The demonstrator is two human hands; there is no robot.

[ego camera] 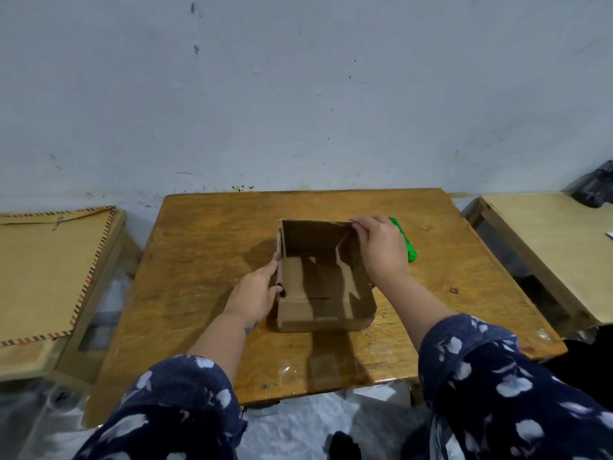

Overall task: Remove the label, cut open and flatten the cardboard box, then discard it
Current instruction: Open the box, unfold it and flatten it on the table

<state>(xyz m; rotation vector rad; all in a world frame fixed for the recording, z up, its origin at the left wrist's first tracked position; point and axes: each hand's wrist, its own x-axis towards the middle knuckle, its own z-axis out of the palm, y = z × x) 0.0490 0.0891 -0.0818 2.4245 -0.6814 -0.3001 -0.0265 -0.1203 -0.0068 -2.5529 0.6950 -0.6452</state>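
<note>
A brown cardboard box (318,277) stands open on the wooden table (205,260), its inside facing me and its near flap folded down flat. My left hand (255,293) lies against the box's left wall, fingers straight along the outside and thumb hooked over the edge. My right hand (381,247) pinches the far right corner of the box at its top rim. A green object (406,240), likely a cutter handle, lies on the table just right of my right hand, partly hidden behind it.
The table stands against a pale blue wall. A lower table with a patterned board (49,270) is at the left. A light wooden table (557,247) with a dark object (593,190) is at the right. Plastic sheeting covers the floor below.
</note>
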